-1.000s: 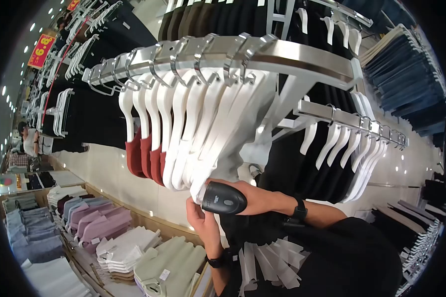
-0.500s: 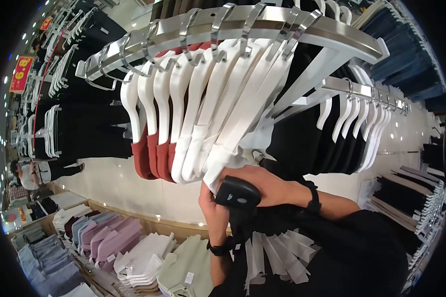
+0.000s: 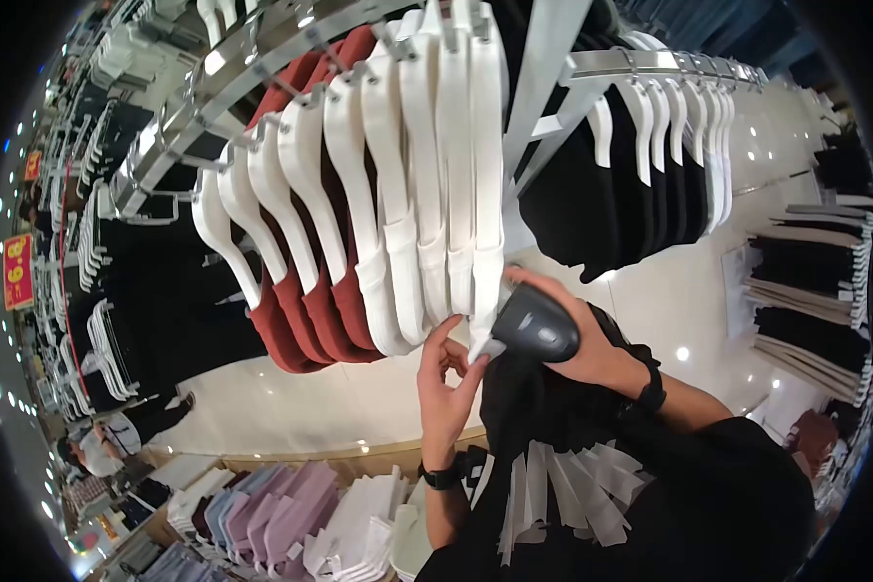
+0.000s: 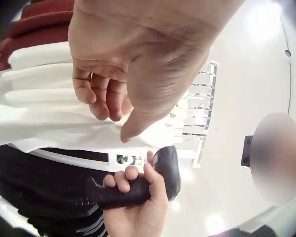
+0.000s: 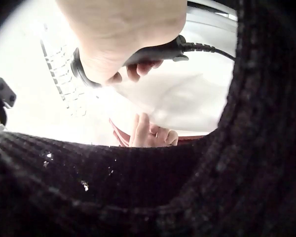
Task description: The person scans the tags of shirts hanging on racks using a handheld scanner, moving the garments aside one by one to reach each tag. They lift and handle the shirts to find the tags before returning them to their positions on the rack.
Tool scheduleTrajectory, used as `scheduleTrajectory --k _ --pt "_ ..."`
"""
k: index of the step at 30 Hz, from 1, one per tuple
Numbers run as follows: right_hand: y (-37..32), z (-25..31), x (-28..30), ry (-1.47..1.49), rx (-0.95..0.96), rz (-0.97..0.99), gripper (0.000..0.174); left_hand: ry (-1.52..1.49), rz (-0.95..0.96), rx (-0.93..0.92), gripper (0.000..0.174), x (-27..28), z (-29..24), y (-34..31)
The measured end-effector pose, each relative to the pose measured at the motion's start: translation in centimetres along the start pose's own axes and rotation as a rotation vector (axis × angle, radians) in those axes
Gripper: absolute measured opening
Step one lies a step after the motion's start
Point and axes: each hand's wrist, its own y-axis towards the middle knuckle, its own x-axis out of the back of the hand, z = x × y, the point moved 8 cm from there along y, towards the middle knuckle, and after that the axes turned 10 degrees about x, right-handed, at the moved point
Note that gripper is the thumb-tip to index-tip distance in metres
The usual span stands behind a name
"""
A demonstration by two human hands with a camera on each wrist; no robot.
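Observation:
My right hand (image 3: 599, 351) grips a black handheld barcode scanner (image 3: 538, 325) by its handle, and a cable (image 5: 207, 48) leaves the handle's end. The scanner's head is right beside the front white garment (image 3: 490, 276), which hangs on a white hanger (image 3: 488, 145). With curled fingers and thumb, my left hand (image 3: 443, 403) holds the lower corner of this garment, close to the scanner. In the left wrist view the scanner's head (image 4: 168, 170) stands below my left thumb. Several more white garments and red garments (image 3: 296, 339) hang in the same row.
A metal rail (image 3: 213, 87) carries the row, with a white post (image 3: 545, 87) beside it. Black garments (image 3: 640, 213) hang on a lower rail to the right. Folded shirts (image 3: 272, 519) lie on a low table in front. Another person (image 3: 102, 446) stands far left.
The view has shifted, so the rail sits higher and further left. Both hands and the scanner appear further right against the garments. My left thumb and index finger have spread wider.

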Motion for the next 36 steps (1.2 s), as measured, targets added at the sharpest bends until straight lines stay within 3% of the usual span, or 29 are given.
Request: scheduleTrajectory --k 1,5,7,8,9,11,13,14,15,17,18,19,21,23,25,26,27,29,33,36 --pt "-0.3 0.0 0.9 -0.014 0.028 -0.109 0.083 0.012 0.006 -0.014 0.064 0.4 -0.4 0.1" --pt "-1.8 -0.7 3.6 -0.020 0.072 -0.163 0.083 0.037 0.017 -0.046 0.076 0.7 -0.6 -0.4" --pt "-1.0 2.1 4.0 -0.124 0.176 -0.035 0.080 0.070 -0.055 -0.075 0.081 0.0 -1.4 -0.3" --pt "-0.6 3.6 4.2 -0.032 0.245 -0.042 0.082 0.074 -0.061 -0.079 0.085 -0.7 -1.0 -0.3" --pt "0.1 4.3 3.8 0.238 0.170 0.006 0.083 0.049 -0.056 -0.061 0.085 -1.9 -1.0 0.0" --pt "1.1 6.0 2.8 0.530 0.279 0.160 0.087 0.015 -0.046 -0.054 0.080 -4.2 -0.1 -0.1" --pt "0.3 4.1 -1.2 0.659 0.165 0.306 0.087 0.092 -0.024 -0.095 0.079 -5.9 0.3 0.8" --pt "0.0 3.8 -2.2 0.280 0.225 0.362 0.083 0.149 -0.020 -0.126 0.078 -6.6 0.6 0.7" --pt "0.4 4.1 -2.5 0.213 0.227 0.185 0.083 0.207 -0.024 -0.160 0.078 -7.1 0.9 0.7" --pt "0.2 2.9 -2.4 0.380 0.047 0.400 0.089 0.329 -0.042 -0.225 0.076 -7.2 1.3 0.7" --pt "0.5 2.6 -1.7 0.282 0.097 0.271 0.087 0.390 -0.052 -0.253 0.076 -7.2 1.4 0.5" --pt "1.3 1.9 -1.4 0.453 0.082 0.142 0.087 0.446 -0.060 -0.281 0.075 -7.3 1.6 0.2" --pt "0.6 0.4 0.1 0.581 -0.010 0.068 0.085 0.546 -0.064 -0.344 0.074 -8.1 2.2 0.1" --pt "-0.1 -0.8 2.5 0.462 -0.015 -0.001 0.086 0.637 -0.057 -0.418 0.073 -9.5 2.0 0.2" --pt "0.1 -2.3 4.3 0.361 -0.058 -0.013 0.089 0.659 0.039 -0.233 0.067 -8.7 0.6 2.8" --pt "1.1 -1.8 5.4 0.293 0.149 -0.059 0.087 0.657 -0.024 -0.176 0.073 -8.8 -2.9 2.2" --pt "1.6 -0.9 6.1 0.372 0.044 -0.028 0.081 0.492 -0.082 -0.013 0.081 -8.2 -3.5 2.3" --pt "1.9 -0.2 6.8 0.297 0.141 -0.026 0.073 0.359 -0.190 -0.178 0.087 -7.4 -5.1 1.2" --pt "1.9 -0.3 7.0 0.389 0.144 -0.126 0.071 0.452 -0.372 -0.208 0.085 -3.9 -5.2 -0.7" --pt "2.0 -0.3 6.8 0.452 0.136 -0.110 0.070 0.560 -0.524 -0.232 0.070 -1.1 -4.8 -2.4"
